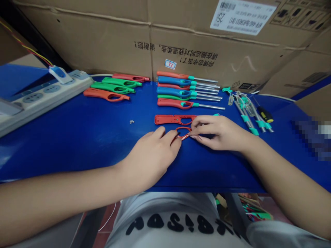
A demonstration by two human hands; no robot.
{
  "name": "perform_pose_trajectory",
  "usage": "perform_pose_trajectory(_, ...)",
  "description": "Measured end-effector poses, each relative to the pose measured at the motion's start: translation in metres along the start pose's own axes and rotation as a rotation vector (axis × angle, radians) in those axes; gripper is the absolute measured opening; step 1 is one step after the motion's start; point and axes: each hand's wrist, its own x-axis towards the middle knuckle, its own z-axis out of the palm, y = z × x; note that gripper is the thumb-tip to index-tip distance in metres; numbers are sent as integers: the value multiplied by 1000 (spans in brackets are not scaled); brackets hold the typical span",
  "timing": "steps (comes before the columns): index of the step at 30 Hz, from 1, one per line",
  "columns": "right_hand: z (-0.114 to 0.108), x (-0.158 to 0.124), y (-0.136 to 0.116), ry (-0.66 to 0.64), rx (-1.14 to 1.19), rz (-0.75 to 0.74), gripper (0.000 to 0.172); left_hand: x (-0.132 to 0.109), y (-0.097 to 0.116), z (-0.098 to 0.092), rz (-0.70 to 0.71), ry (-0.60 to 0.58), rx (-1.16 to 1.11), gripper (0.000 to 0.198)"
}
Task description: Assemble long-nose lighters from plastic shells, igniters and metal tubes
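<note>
A red lighter casing half point(184, 128) with a finger loop lies low over the blue table, mostly hidden by my hands. My left hand point(155, 155) is closed over its left part, knuckles up. At the loop's right end, the thumb and fingers of my right hand point(217, 132) pinch together on the casing; any tiny part between them is too small to make out. Just beyond is another red casing half point(165, 119), inner side up, its right end behind my right hand. A small pile of screws point(131, 121) sits to the left.
Several long-nosed lighters point(178, 102) are lined up at the back, with casings point(106, 94) left of them. Metal tubes point(244, 115) with teal ends and a black-yellow screwdriver point(265, 114) lie right. A power strip point(46, 100) stands left; a large cardboard box point(103, 38) bounds the back.
</note>
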Motion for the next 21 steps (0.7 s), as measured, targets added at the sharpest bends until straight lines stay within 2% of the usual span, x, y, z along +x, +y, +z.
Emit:
perform_pose_trajectory(7, -2, 0, 1, 10, 29, -9, 17, 0, 1, -1, -11, -8, 17, 45)
perform_pose_trajectory(15, -7, 1, -9, -130, -180, -45, 22, 0, 0, -2, -27, -18, 9, 44)
perform_pose_trajectory(21, -9, 1, -11, -123, -166, -44, 22, -1, -1, -3, -27, -14, 18, 42)
